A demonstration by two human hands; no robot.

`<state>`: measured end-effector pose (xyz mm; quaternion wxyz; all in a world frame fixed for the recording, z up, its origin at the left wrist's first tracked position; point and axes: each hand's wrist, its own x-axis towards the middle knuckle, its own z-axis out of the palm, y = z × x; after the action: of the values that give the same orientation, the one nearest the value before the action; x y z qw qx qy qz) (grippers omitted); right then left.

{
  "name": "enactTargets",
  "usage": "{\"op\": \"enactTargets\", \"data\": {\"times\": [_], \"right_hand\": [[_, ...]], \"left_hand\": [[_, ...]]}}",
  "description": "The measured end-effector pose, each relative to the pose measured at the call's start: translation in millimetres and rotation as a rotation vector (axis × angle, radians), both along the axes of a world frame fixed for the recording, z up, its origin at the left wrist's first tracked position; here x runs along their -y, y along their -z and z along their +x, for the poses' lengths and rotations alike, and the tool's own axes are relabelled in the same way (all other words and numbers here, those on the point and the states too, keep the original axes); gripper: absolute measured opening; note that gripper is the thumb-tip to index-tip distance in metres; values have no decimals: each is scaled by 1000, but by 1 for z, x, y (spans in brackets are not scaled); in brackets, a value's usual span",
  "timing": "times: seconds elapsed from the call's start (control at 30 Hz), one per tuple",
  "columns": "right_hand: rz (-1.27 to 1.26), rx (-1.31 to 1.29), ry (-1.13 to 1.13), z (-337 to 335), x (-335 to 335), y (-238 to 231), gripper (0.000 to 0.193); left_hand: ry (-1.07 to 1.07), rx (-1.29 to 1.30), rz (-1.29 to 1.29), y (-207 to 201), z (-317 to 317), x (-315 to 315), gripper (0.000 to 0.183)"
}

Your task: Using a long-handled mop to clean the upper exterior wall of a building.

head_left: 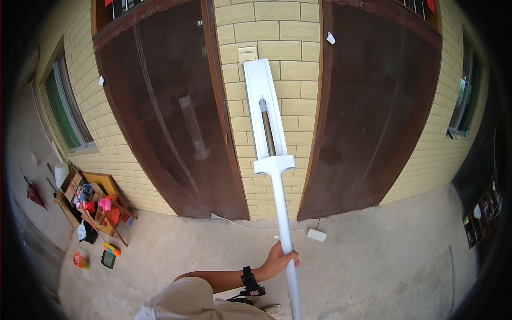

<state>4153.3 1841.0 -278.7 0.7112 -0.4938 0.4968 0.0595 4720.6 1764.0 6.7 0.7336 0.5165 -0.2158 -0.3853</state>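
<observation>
My left hand (280, 261) is closed around the long white pole of an upright, sword-shaped implement (257, 77), whose exact kind I cannot make out. Its flat white head rises high in front of me and has a long slot with a brownish rod in it. A white crosspiece joins the head to the pole. The pole's lower end runs out of the bottom of the picture. A black band with a small device (249, 278) is strapped round my left wrist. My right hand does not show.
Two dark brown screened doors (170, 117) flank a pale yellow brick wall (266, 29). A white power strip (317, 234) with its cord lies on the concrete floor. At left stands a cluttered wooden stand (109, 213); an orange bucket (81, 261) is near it. A rack (482, 213) stands right.
</observation>
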Motion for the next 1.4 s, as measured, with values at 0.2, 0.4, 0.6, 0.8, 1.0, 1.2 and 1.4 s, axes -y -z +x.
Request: {"op": "enactTargets", "data": {"times": [0.2, 0.4, 0.6, 0.8, 1.0, 1.2, 1.4], "right_hand": [[-154, -75, -101, 17, 3, 9, 38], [-232, -118, -186, 10, -11, 35, 41], [-297, -158, -261, 0, -27, 41, 44], [-327, -282, -311, 8, -47, 0, 40], [-276, -148, -185, 9, -91, 57, 39], [-371, -110, -247, 84, -148, 63, 36], [-427, -165, -54, 149, -189, 49, 26]], "left_hand": [[9, -25, 8, 18, -10, -6, 26], [3, -28, 20, 12, -22, -22, 26], [-44, -13, 10, 10, 6, -31, 26], [-47, -101, 81, 36, 14, -55, 25], [-15, -191, 78, 58, 42, -87, 21], [-164, -99, 212, 101, 127, -104, 16], [-36, -123, 177, 86, 181, -108, 15]]}}
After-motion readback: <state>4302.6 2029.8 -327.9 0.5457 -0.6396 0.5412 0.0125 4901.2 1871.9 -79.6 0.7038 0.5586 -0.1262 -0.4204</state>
